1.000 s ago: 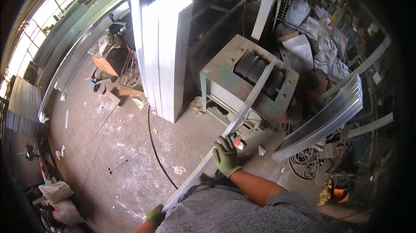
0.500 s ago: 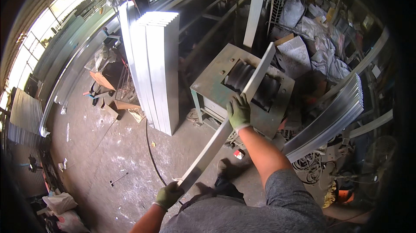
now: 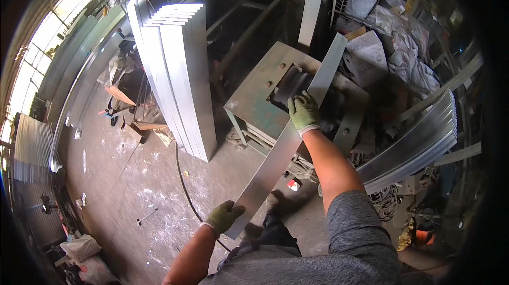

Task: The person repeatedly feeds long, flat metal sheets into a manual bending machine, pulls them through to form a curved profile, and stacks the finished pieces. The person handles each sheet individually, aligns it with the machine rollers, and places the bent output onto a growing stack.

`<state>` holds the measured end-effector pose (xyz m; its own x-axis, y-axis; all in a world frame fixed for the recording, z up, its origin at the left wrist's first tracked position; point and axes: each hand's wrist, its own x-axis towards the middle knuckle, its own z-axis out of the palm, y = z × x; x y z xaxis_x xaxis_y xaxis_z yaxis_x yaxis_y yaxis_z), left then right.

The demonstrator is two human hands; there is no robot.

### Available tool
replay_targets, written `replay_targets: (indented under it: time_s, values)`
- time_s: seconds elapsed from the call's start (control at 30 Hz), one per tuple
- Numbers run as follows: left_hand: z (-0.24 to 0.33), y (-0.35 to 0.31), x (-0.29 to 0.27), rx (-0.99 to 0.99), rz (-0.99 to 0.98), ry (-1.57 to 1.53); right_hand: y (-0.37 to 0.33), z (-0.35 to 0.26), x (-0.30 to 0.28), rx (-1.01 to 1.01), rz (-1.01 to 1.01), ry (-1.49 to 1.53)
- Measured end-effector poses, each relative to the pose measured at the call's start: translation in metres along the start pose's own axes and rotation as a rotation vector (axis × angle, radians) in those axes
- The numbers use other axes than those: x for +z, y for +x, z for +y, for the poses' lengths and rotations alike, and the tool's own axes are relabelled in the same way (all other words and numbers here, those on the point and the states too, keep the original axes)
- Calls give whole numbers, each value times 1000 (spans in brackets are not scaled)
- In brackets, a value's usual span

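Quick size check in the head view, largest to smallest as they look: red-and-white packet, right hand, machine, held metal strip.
1. machine
2. metal strip
3. right hand
4. red-and-white packet

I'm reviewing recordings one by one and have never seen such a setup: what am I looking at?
No robot here. A head-worn fisheye camera, which bends straight edges, looks down at the work. The left hand and right hand, both gloved in green, hold a metal strip: the left near its lower end, the right farther up, where in this view it crosses a machine with dark rollers. A metal stack stands left of the machine; a dark cable or hose lies on the floor.
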<state>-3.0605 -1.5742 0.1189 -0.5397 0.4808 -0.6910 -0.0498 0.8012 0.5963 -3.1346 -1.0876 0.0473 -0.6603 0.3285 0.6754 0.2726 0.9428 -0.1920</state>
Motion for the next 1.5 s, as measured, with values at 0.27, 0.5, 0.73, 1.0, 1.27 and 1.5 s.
replay_targets:
  time_s: [0.27,0.5,0.73,1.0,1.27,1.5]
  values:
    - [-73,-27,38,38,242,-12,-45,-40,-23,3,-129,63]
    - [-188,-70,50,-5,269,-50,-102,-125,-44,-28,-236,13]
    - [-293,-134,55,-37,282,-3,-173,-222,-77,-11,-289,19]
    - [-387,-214,51,-51,291,-20,-248,-318,-114,46,-411,116]
    - [-482,-279,45,-97,281,-45,-299,-388,-147,55,-477,300]
    - [-508,-294,40,-199,182,18,-309,-401,-172,-12,-469,428]
